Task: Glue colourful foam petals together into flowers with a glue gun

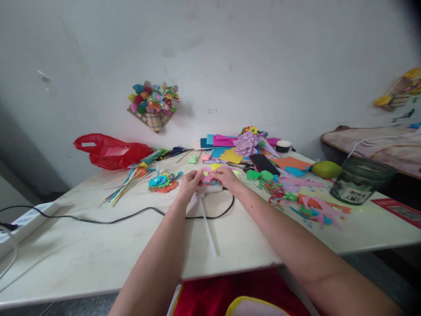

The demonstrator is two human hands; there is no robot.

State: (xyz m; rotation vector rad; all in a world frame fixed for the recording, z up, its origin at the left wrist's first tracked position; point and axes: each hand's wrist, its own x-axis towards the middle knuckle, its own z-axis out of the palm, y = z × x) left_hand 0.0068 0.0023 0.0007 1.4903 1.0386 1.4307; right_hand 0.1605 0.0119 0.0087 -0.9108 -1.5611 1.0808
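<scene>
L hand (189,185) & R hand (228,179) both closed in fingertip pinches, one each side of pink flower (206,175), abt midway btw table's (98,259) L & R edges. Step in hand, prob.: fine two-handed work on flower; next move calls for light, steady pinch, fingers kept off white tool (214,188) (glue gun?) just on its near side. White stick (208,226) points twd near edge. Cord (144,211) loops nr R wrist, runs to L edge past strip (29,223); could snag. Cutouts (162,181) L of hands; scraps (324,213) & jar (360,180) nr R edge; red bag (112,151) nr far L corner.
</scene>
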